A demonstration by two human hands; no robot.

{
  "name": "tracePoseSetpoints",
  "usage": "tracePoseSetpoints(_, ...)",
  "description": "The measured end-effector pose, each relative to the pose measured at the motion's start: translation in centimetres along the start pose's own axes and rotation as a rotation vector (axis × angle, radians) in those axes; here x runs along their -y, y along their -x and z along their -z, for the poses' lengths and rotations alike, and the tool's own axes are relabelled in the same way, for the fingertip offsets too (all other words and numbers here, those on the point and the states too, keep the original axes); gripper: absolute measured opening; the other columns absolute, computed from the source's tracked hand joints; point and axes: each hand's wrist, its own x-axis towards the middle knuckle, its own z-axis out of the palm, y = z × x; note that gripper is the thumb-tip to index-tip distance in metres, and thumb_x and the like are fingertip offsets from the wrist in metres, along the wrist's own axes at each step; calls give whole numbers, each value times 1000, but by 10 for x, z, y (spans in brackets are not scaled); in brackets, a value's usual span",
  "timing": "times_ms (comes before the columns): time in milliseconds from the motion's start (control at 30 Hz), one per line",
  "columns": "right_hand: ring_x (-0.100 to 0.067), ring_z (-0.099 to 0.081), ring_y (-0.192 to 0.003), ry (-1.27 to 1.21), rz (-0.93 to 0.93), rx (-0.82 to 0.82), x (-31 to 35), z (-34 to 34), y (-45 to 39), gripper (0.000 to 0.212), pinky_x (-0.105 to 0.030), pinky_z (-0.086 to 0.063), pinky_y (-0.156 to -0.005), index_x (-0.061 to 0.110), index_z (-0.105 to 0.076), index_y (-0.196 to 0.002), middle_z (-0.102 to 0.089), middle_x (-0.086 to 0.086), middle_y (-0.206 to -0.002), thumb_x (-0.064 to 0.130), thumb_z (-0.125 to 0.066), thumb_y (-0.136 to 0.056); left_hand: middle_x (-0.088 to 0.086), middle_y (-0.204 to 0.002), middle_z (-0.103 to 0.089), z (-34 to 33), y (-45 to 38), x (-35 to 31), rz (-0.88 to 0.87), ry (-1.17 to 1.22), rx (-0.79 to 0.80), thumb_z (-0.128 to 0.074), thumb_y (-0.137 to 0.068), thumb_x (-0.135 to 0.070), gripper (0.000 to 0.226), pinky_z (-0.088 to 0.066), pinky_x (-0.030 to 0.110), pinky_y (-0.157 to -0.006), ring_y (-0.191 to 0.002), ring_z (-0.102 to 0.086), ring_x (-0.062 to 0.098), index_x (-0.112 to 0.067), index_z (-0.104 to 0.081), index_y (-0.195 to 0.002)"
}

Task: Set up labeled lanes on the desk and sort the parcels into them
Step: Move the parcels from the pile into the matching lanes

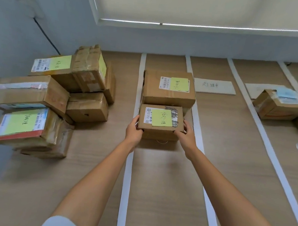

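Left hand [134, 128] and right hand [186, 133] grip the small parcel [160, 122], its handwritten note [162, 118] unreadable

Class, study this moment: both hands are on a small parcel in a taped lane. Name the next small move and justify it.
Probably set the small parcel down and let go. The left hand and right hand grip its sides, and it already sits inside the lane between the two tape strips, just in front of the larger parcel there. The unsorted pile on the left still waits.
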Motion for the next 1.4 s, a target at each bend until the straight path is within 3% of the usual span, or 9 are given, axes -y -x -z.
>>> tracePoseSetpoints(167, -13, -45, -117, 56, 34, -36, 13, 2, 6, 66, -24, -40, -89, 24, -29, -145, -43, -1, -143, 23, -62, -88, -1, -145, -42, 7, 5, -12, -38, -63, 2, -54, -91, 0, 63, -40, 21, -88, -125, -44, 16, -20, -30, -146)
tracePoseSetpoints(300, -21, -42, -130, 109, 71, -49, 32, 10, 26, 68, -35, -40, -103, 22, -30, -144, -41, -4, -145, 24, -65, -86, 1, -149, -36, 19, 23, -25, -54, -86, -11, -58, -90, -5, 65, -37, 31, -101, -134, -36, 22, -20, -29, -146)
tracePoseSetpoints(433, -21, -48, -119, 122, 131, 1, 60, 12, 58, 62, -29, -45, -89, 18, -32, -143, -46, -9, -138, 15, -62, -88, 5, -146, -39, 33, 56, -48, -111, -72, -14, -59, -88, -5, 65, -39, 37, -103, -134, -37, 25, -19, -31, -144)
tracePoseSetpoints(633, -21, -51, -118, 176, 233, 98, 94, 9, 116, 60, -14, -46, -70, 21, -32, -141, -49, -8, -135, 9, -58, -89, 5, -141, -44, 53, 116, -80, -227, -76, -38, -52, -90, -2, 57, -41, 29, -94, -131, -41, 23, -19, -35, -142)
tracePoseSetpoints(833, -19, -51, -112, 213, 290, 133, 106, -10, 165, 57, -33, -49, -91, 20, -35, -140, -51, -9, -132, 10, -59, -89, 5, -141, -44, 89, 173, -80, -288, -117, -85, -50, -90, 1, 56, -38, 25, -91, -131, -41, 22, -19, -37, -140)
tracePoseSetpoints(967, -19, -52, -109, 196, 309, 155, 105, -45, 190, 55, -35, -50, -91, 20, -38, -138, -52, -8, -129, 10, -58, -88, 6, -138, -47, 129, 185, -67, -299, -146, -130, -50, -89, 1, 56, -42, 29, -94, -127, -44, 21, -19, -39, -140)
tracePoseSetpoints(1133, -20, -51, -110, 219, 301, 233, 101, -109, 201, 56, -33, -48, -90, 17, -38, -138, -51, -11, -130, 8, -58, -87, 5, -137, -47, 192, 171, -48, -296, -123, -182, -50, -89, 2, 53, -42, 24, -82, -124, -46, 20, -19, -42, -137)
tracePoseSetpoints(1300, -21, -52, -111, 217, 244, 282, 102, -203, 205, 55, -39, -48, -97, 18, -37, -139, -51, -11, -130, 10, -56, -88, 7, -142, -43, 288, 152, -19, -304, -290, -287, -52, -89, 1, 54, -39, 35, -106, -131, -40, 23, -16, -41, -139)
tracePoseSetpoints(1400, -24, -49, -118, 254, 219, 335, 99, -261, 209, 58, -37, -47, -97, 18, -35, -141, -48, -11, -133, 10, -56, -88, 8, -138, -45, 349, 139, 1, -282, -375, -368, -53, -89, -2, 54, -41, 32, -101, -125, -45, 22, -17, -41, -139)
